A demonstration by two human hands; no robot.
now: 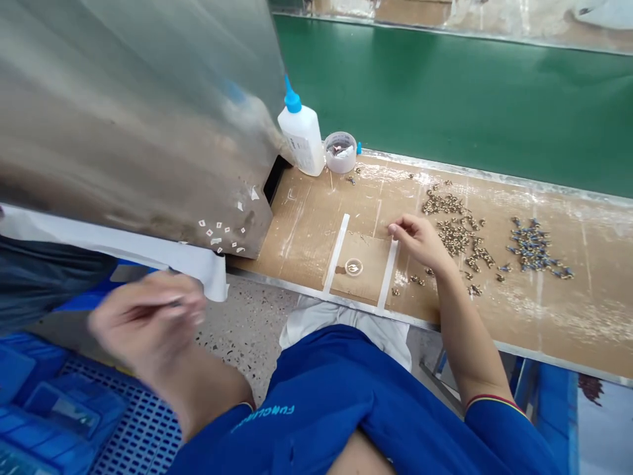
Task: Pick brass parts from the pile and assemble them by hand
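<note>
My right hand [418, 239] rests on the brown cardboard worktop [544, 310], fingers curled in a pinch at the right strip of a taped square [361, 267]; what it pinches is too small to name. A small clear ring part [354, 266] lies inside that square. A pile of small brass-coloured parts [455, 227] lies just right of the hand, and a pile of blue-tipped parts [534, 247] farther right. My left hand [148, 323] is blurred by motion, low at the left over a blue plastic crate [89, 415].
A white glue bottle with a blue nozzle [301, 135] and a small clear tub [340, 152] stand at the back of the worktop. A green conveyor belt [469, 92] runs behind. A large metal housing [138, 119] fills the left, with white scraps stuck near its corner.
</note>
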